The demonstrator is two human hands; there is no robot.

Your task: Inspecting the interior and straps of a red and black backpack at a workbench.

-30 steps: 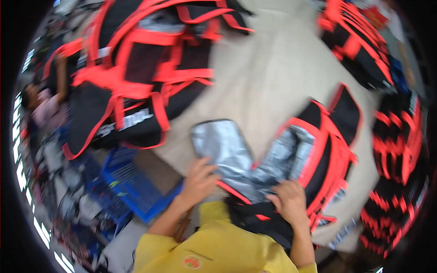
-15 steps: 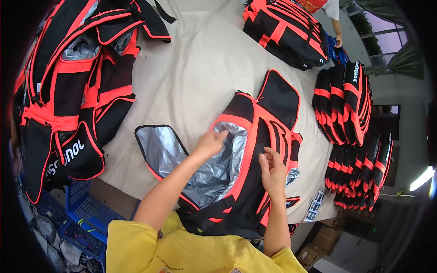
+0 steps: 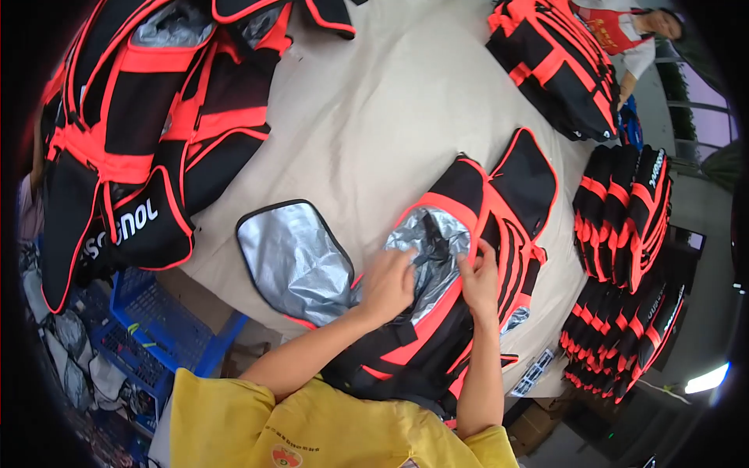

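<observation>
Head view, looking down on a tan work table (image 3: 390, 101); a black and orange insulated bag (image 3: 468, 257) lies open near the table's front edge, its silver-lined lid flap (image 3: 292, 261) spread flat to the left; the left hand (image 3: 388, 282) rests inside the opening with fingers curled loosely onto the crinkled silver lining (image 3: 437, 249); the right hand (image 3: 480, 281) sits at the orange rim of the opening, fingers narrowed in a pinch on the rim's edge; a pile of matching bags (image 3: 148, 132) fills the table's left side, another heap (image 3: 558, 66) lies at the far right, and a row of folded bags (image 3: 624, 226) stands off the right edge; a blue plastic crate (image 3: 160, 327) sits below the table on the left; a second person in a red apron (image 3: 624, 31) stands at the top right.

The bag hangs partly over the front edge, so a firm tug could, in my judgement, slide it toward the lap or floor; the thin foil lining looks easy to crease or tear if the curled fingers drag it, and it may bunch at the rim.

Compared with half a second earlier, the left hand has moved from the flap's hinge side deeper into the opening; the right hand has shifted inward to the rim; the bag itself lies in much the same place.
</observation>
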